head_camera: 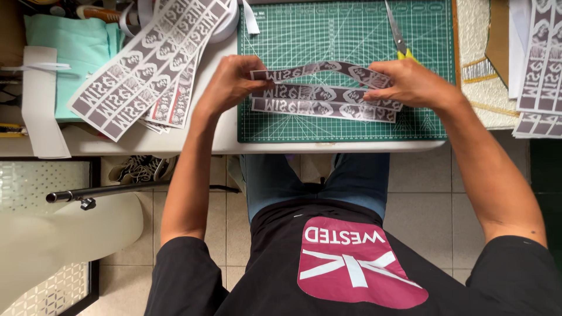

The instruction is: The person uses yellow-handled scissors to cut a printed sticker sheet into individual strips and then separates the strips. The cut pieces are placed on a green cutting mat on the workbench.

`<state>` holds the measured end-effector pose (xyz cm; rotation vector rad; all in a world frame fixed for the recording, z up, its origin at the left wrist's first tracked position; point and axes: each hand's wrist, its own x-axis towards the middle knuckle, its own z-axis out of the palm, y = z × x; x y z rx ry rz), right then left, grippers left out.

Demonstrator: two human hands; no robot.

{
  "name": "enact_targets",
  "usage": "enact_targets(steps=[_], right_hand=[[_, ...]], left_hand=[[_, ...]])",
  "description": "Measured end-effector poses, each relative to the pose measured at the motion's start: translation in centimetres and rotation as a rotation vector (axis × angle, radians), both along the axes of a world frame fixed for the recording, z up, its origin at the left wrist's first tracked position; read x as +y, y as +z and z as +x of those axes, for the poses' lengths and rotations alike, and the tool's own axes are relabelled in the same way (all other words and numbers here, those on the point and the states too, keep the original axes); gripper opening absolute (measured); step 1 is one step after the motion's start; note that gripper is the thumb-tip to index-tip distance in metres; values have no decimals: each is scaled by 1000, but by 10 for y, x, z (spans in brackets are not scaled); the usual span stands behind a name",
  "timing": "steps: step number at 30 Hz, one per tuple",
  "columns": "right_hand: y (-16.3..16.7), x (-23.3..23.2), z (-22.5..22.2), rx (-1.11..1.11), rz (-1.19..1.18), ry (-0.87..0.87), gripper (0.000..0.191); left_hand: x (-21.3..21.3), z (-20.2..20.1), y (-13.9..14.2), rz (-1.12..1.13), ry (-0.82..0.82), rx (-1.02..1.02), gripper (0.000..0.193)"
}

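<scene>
Sitting at a white table [175, 137] over a tiled floor, looking down. Lying far left: a mint-green cloth [76, 44] and a plain white paper strip [40, 99]. Fanning out next to those: a pile of uncut grey printed sheets [146, 64], waiting. Pinching with the left hand [231, 82], fingers closed on the left end of a grey printed strip [310, 70]. Bowing up a little in the middle, that strip, raised just over the green cutting mat [345, 29]. Resting flat on the mat right under it: two more cut strips [325, 105], one above the other, looking already done. Gripping with the right hand [410, 85], fingers closed on the strip's right end. Lying just behind that hand: scissors [399, 38] with yellow handles, nobody touching them. Stacking up far right: more printed sheets [541, 64]. Seeming only a small way along, with three strips cut and lots of sheets not yet cut.
</scene>
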<state>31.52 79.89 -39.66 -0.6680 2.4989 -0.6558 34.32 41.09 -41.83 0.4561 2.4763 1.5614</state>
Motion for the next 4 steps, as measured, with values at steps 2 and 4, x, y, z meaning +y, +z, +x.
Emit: enact_targets(steps=[2,4], right_hand=[[0,6,2,-74,-47,2,30],[-1,10,4,-131,38,-36,31]], left_hand=[[-3,8,9,28,-16,-29,10],[-1,12,19,45,-27,-48,8]])
